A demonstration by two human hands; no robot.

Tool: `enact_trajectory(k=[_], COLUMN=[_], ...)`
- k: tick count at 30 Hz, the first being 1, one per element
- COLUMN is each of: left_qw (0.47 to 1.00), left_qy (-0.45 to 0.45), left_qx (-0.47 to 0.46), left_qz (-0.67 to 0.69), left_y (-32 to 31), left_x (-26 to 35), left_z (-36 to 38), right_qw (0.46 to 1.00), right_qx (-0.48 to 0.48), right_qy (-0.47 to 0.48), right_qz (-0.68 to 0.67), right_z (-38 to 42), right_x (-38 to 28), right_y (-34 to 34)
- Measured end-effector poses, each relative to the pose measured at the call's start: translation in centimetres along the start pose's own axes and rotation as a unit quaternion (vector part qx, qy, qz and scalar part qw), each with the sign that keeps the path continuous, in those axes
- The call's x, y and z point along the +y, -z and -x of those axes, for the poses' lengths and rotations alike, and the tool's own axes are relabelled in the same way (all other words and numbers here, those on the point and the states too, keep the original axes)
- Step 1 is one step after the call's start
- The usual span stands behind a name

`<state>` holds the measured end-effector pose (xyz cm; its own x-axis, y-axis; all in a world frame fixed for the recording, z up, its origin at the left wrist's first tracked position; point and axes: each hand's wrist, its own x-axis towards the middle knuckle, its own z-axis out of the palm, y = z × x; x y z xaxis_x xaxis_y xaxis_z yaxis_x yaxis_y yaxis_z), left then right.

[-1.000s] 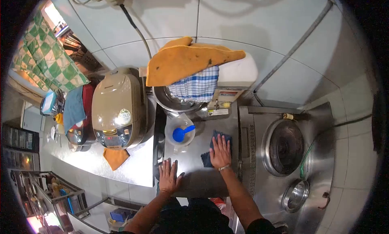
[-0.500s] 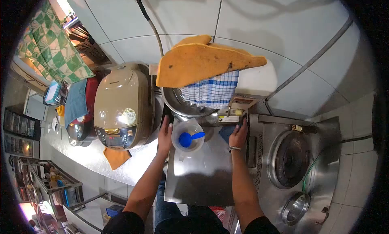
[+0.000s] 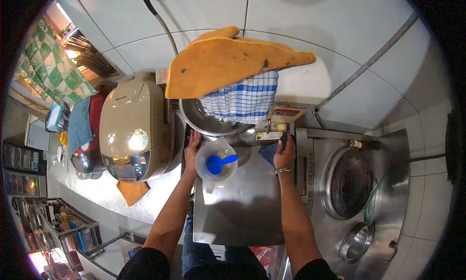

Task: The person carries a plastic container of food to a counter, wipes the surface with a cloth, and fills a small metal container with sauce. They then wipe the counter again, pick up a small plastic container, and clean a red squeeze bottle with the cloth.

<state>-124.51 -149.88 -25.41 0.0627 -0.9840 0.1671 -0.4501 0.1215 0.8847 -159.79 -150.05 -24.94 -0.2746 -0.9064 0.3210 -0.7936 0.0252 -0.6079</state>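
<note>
My left hand (image 3: 191, 153) lies with fingers stretched out along the left edge of a stainless steel worktop, beside a translucent plastic jug (image 3: 203, 171). A blue scoop (image 3: 214, 165) rests inside the jug. My right hand (image 3: 285, 156), wearing a bracelet, is closed around a dark part (image 3: 283, 138) at the steel top's right side. A dark blue cloth (image 3: 267, 154) lies just left of it. Behind the jug, a steel bowl (image 3: 189, 116) stands under a blue-and-white checked cloth (image 3: 247, 96).
An orange cloth (image 3: 223, 69) drapes over a white appliance (image 3: 308, 83). At left stand a beige rice cooker (image 3: 131, 120) and a red one under a blue cloth (image 3: 80, 127). To the right are a round burner (image 3: 347, 183) and a small steel bowl (image 3: 357, 242).
My right hand has gone from spread fingers to closing on the dark part. My left hand has settled against the left edge. The view has shifted slightly.
</note>
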Motion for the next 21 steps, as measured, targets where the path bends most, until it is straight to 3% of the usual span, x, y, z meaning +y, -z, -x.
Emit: enact_trajectory(k=[2,6,8,10,11,12,14,15,16,17,18,19,21], left_qw=[0.998,0.998,0.999,0.999,0.998,0.997,0.976,0.982,0.992,0.965,0.976,0.988,0.979], left_qy=[-0.044,0.023,0.009,0.003,-0.054,-0.056,0.127,0.119,0.111,0.255,0.212,0.155,0.151], left_qx=[0.041,0.013,0.003,-0.024,-0.04,-0.044,-0.032,0.031,0.056,-0.012,-0.048,-0.017,-0.056], left_qz=[-0.014,0.064,0.032,0.047,-0.019,-0.017,0.174,0.142,-0.014,0.064,-0.033,-0.005,-0.126], left_y=[-0.3,-0.5,-0.1,0.3,0.8,1.0,2.1,1.3,2.5,4.1,3.1,2.4,2.2], left_x=[-0.3,-1.0,-1.1,-0.7,-0.4,0.2,4.5,0.8,4.2,10.3,6.0,7.3,6.8], left_z=[0.2,-0.2,0.0,0.1,0.5,1.5,5.4,8.0,10.3,12.1,16.0,18.5,22.4], right_qw=[1.0,0.998,0.987,0.992,0.987,0.976,0.969,0.963,0.956,0.959,0.962,0.955,0.94], right_qx=[-0.014,-0.033,-0.1,-0.066,-0.077,-0.086,-0.097,-0.125,-0.152,-0.163,-0.171,-0.193,-0.248], right_qy=[-0.016,-0.025,-0.101,-0.078,-0.047,-0.018,-0.013,0.001,0.016,0.016,0.019,0.013,-0.021], right_qz=[-0.004,0.049,0.07,0.067,0.133,0.197,0.225,0.237,0.249,0.232,0.214,0.223,0.231], right_z=[-0.1,-0.1,-0.3,1.1,1.8,2.7,5.9,8.3,10.7,13.8,16.9,20.5,27.3], right_x=[-0.3,-0.3,-1.7,-2.1,-2.0,-2.0,-2.0,-2.5,-2.9,-3.6,-4.1,-4.3,-5.0], right_y=[0.3,-0.2,0.3,0.2,0.2,0.3,1.4,2.8,4.4,6.4,8.6,10.8,14.7])
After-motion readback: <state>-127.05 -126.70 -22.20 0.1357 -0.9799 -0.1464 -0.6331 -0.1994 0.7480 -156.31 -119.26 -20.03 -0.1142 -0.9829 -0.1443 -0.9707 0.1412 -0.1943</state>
